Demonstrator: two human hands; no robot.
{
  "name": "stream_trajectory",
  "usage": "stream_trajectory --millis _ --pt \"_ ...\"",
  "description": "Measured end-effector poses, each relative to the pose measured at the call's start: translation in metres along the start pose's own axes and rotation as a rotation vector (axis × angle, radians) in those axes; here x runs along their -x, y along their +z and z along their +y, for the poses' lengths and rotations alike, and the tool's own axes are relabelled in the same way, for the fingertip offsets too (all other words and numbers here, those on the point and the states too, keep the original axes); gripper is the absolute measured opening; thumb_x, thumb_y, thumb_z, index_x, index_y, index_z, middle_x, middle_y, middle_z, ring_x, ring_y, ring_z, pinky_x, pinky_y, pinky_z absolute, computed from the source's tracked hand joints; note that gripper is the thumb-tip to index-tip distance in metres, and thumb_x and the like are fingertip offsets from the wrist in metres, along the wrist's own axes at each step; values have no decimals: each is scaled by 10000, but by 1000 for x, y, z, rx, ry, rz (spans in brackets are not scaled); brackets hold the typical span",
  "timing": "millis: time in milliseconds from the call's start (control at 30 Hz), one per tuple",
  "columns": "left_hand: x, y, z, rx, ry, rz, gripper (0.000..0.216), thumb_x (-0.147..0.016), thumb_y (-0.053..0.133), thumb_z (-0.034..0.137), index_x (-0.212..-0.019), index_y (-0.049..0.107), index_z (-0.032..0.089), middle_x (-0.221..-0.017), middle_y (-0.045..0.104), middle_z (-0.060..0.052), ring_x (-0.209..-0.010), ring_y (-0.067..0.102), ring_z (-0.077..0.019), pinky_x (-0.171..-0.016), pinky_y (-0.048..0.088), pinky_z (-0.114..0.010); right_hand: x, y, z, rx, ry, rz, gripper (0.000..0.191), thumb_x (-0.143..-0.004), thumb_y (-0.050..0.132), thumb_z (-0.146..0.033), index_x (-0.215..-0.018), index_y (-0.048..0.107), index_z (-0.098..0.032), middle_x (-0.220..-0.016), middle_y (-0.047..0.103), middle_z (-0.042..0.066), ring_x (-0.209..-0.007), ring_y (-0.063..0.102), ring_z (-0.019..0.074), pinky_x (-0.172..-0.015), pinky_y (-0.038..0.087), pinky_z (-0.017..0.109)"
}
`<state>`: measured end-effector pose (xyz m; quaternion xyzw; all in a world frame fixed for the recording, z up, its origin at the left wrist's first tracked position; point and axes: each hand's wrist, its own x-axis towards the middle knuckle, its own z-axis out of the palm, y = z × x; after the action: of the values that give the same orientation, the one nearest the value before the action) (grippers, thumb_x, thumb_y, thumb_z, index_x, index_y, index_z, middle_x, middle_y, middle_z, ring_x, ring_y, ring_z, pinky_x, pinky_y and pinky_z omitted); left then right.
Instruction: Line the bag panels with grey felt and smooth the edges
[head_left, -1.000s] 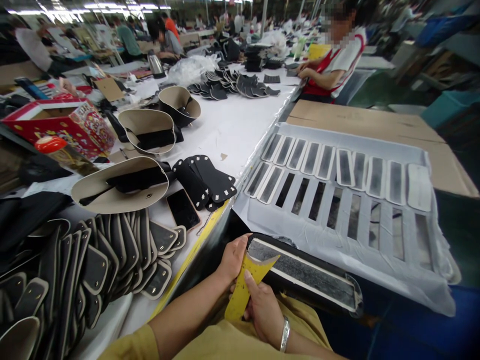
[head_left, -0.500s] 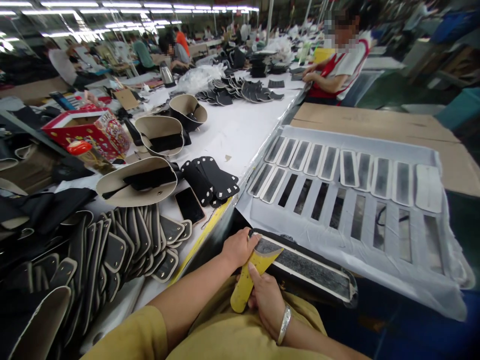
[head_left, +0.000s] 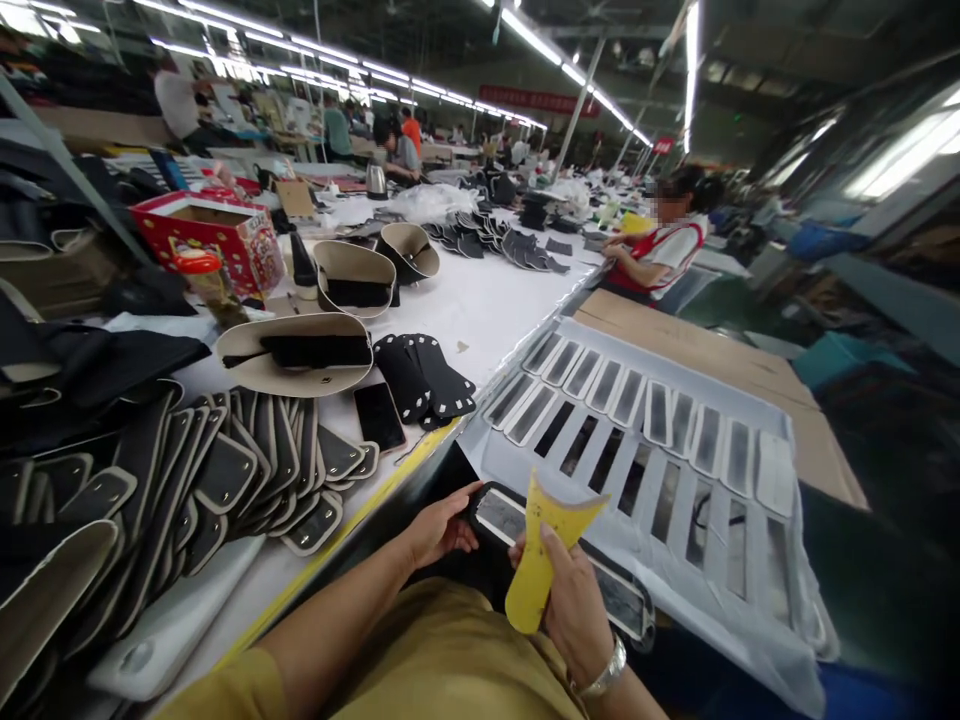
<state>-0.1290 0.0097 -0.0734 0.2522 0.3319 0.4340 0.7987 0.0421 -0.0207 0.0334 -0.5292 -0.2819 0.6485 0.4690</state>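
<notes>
At the part-hidden panel (head_left: 619, 596), right hand (head_left: 576, 592) clamped on yellow tool (head_left: 551, 525), left hand (head_left: 441, 526) unclenched.

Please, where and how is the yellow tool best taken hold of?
I would grip the yellow tool by its narrow, rounded lower part, from the right, where the right hand holds it; the upper end flares to a curved edge with pointed corners.

Ceiling lights (head_left: 531, 35): lit tubes, long rows above you
Windows (head_left: 911, 152): bright, upper right of you
Banner (head_left: 540, 102): red, high up ahead of you
Floor (head_left: 741, 312): green, to your right
Worktable (head_left: 499, 310): white top, runs away from you, yellow strip (head_left: 424, 455) along edge
</notes>
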Motion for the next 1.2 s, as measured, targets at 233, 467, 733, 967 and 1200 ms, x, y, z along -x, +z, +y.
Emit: stream_trajectory --millis 233,467,733,967,1200 --pt "-6 0 6 13 19 9 624 -772 585 270 -1345 364 161 -701 651 -35 -471 620 -132 -441 470 -199 -56 52 -10 -98 -246 -88 245 -658 669 -250 -834 509 -190 -565 477 -83 -478 426 76 -459 352 197" --pt "-6 2 25 -104 -16 10 511 -701 627 241 -1188 481 193 -1122 590 -101 -480 637 -107 -422 477 -194 -94 74 16 56 -328 -207 180 -758 569 -325 -739 435 -206 -511 328 -99 -414 288 66 -413 273 209" --pt "-13 12 24 -231 56 139 430 -734 630 209 -1142 502 157 -554 593 38 -384 555 -104 -374 425 -167 -97 69 41 651 -624 -134 192 -854 435 -308 -972 530 -189 -686 519 7 -599 495 159 -581 409 314" --pt "-2 1 19 -92 -20 -4 582 -765 572 312 -1291 395 139 -585 642 -24 -495 638 -168 -484 505 -245 -102 78 27 354 -421 -155 158 -802 493 -348 -853 503 -198 -519 378 -74 -398 344 101 -380 303 240" --pt "3 -14 5 173 -26 -151 803 -702 634 188 -1406 252 130 -712 706 -86 -651 691 -197 -612 529 -259 -90 72 24 261 -448 -142 183 -876 425 -400 -903 419 -220 -530 276 -107 -392 280 74 -378 254 208"
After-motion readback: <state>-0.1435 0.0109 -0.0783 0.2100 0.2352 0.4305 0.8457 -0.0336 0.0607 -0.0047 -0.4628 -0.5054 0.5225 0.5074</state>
